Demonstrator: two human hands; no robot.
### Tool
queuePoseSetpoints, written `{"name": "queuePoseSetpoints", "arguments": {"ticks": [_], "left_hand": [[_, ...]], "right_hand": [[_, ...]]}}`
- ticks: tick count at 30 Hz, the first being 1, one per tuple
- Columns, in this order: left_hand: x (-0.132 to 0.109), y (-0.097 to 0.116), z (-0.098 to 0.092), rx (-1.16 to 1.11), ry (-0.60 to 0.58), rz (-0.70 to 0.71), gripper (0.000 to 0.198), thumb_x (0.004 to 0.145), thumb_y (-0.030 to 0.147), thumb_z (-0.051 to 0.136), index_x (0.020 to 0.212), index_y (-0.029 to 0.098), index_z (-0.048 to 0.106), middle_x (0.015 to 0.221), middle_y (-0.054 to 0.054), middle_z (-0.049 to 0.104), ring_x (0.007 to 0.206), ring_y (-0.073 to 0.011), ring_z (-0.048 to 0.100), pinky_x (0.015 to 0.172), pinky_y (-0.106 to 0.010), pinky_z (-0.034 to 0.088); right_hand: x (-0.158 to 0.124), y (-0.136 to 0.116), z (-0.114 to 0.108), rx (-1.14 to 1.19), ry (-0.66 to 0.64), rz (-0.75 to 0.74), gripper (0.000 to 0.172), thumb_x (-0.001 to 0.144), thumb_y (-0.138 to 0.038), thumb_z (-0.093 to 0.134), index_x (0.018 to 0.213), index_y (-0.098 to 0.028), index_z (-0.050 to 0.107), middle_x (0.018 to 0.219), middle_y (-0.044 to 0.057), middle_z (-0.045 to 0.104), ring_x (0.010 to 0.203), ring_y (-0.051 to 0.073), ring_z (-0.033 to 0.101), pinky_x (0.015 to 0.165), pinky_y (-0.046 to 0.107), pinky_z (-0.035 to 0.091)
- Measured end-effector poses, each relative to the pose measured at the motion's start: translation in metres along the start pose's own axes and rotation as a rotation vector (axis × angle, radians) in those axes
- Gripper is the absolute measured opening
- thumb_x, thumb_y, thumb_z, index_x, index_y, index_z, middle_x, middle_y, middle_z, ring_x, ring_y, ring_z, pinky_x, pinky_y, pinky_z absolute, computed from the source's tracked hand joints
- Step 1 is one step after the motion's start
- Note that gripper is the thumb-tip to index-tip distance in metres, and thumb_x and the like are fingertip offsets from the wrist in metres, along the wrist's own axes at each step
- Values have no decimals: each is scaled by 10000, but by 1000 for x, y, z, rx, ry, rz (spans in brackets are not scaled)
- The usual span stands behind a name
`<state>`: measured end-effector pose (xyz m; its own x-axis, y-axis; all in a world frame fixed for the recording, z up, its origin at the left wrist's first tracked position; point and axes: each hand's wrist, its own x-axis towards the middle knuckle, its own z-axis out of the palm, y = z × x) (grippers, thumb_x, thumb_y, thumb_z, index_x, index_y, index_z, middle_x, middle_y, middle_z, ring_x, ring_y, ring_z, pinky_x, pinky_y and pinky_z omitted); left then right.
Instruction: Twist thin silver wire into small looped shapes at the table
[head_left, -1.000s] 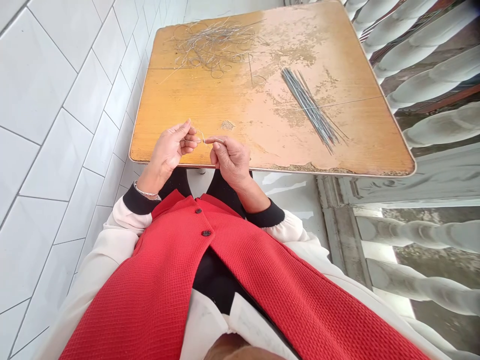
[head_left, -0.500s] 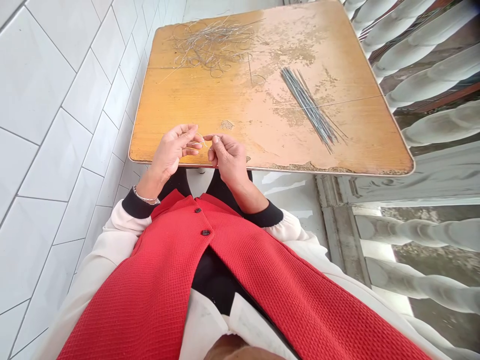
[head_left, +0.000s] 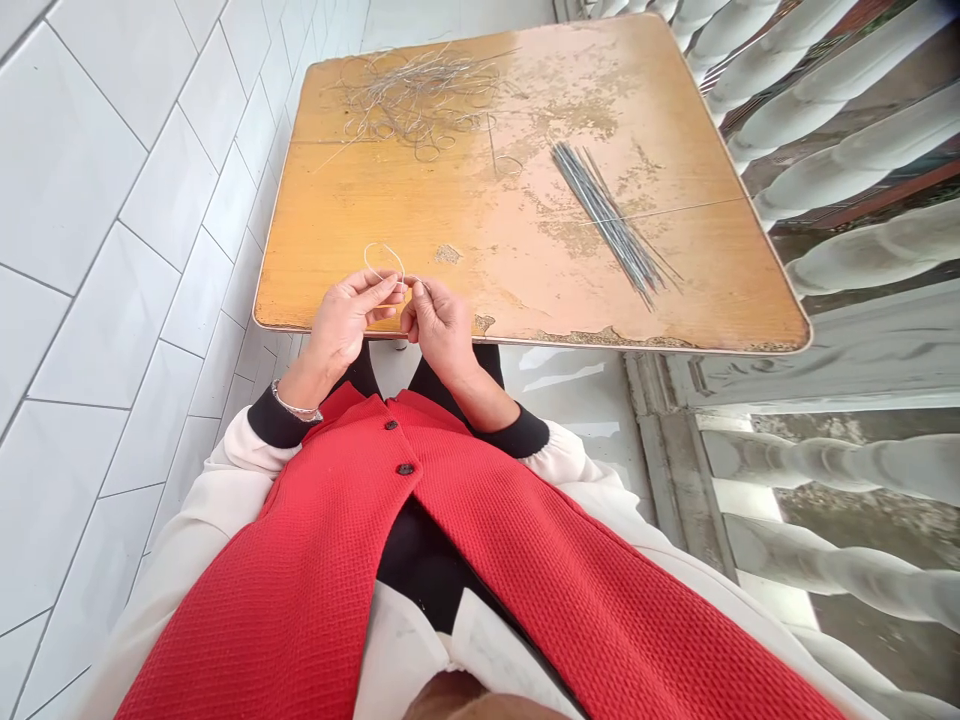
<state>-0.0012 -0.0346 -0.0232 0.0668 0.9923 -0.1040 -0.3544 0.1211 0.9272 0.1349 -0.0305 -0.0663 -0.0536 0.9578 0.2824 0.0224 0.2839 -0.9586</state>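
Observation:
My left hand (head_left: 346, 318) and my right hand (head_left: 437, 322) meet over the near edge of a worn wooden table (head_left: 525, 230). Both pinch a thin wire (head_left: 382, 257), which is bent into a small loop rising above my fingertips. A tangled pile of looped wires (head_left: 416, 95) lies at the table's far left. A bundle of straight grey wires (head_left: 611, 220) lies diagonally at the right of the middle.
A white tiled wall (head_left: 112, 250) runs along the left side of the table. A pale balustrade (head_left: 825, 130) stands to the right. My red vest (head_left: 450, 560) fills the lower part of the view.
My hands have come closer together and the wire between them has been bent from a short span into a round loop. The view has shifted slightly.

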Motion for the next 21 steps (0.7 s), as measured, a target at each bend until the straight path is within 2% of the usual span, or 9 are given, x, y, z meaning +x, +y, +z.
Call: {"name": "queuePoseSetpoints", "arguments": {"ticks": [3, 7, 10, 12, 16, 21], "left_hand": [[-1, -4, 3, 76, 31, 80, 99, 793, 150, 776, 849, 169, 696, 822, 23, 723, 723, -41, 662, 657, -159, 490], [1, -5, 7, 141, 90, 179, 154, 752, 62, 772, 787, 164, 662, 766, 39, 691, 694, -36, 644, 659, -164, 490], [3, -2, 7, 158, 112, 193, 159, 761, 33, 749, 775, 158, 651, 738, 43, 672, 654, -30, 621, 658, -173, 496], [3, 1, 7, 163, 106, 191, 159, 765, 18, 732, 777, 155, 652, 745, 41, 671, 662, -34, 624, 659, -176, 497], [1, 8, 5, 183, 68, 189, 165, 765, 2, 709, 790, 158, 663, 796, 35, 681, 684, -39, 632, 671, -190, 497], [1, 13, 3, 257, 16, 187, 172, 745, 19, 743, 787, 168, 669, 765, 35, 669, 670, -55, 629, 717, -230, 511]], "right_hand": [[0, 3, 1, 3, -3, 6, 578, 924, -742, 458, 1023, -222, 690, 495, -66, 513, 403, 89, 436, 481, 264, 400], [-2, 5, 2, 29, -29, 13, 593, 910, -756, 467, 1030, -217, 684, 525, -56, 540, 429, 97, 477, 483, 264, 418], [-2, 2, -1, 46, -11, -9, 595, 864, -757, 551, 1094, -222, 675, 672, -22, 650, 539, 111, 583, 552, 267, 493], [-1, -3, -4, 48, 28, -32, 583, 838, -749, 595, 1042, -211, 689, 740, -4, 687, 600, 112, 624, 601, 265, 525], [3, -11, -9, 32, 51, -4, 526, 842, -703, 628, 842, -183, 705, 645, -11, 658, 535, 84, 589, 564, 232, 498], [5, -10, -9, 145, -42, 126, 494, 779, -669, 725, 750, -177, 688, 582, -26, 633, 439, 61, 510, 453, 206, 414]]}}
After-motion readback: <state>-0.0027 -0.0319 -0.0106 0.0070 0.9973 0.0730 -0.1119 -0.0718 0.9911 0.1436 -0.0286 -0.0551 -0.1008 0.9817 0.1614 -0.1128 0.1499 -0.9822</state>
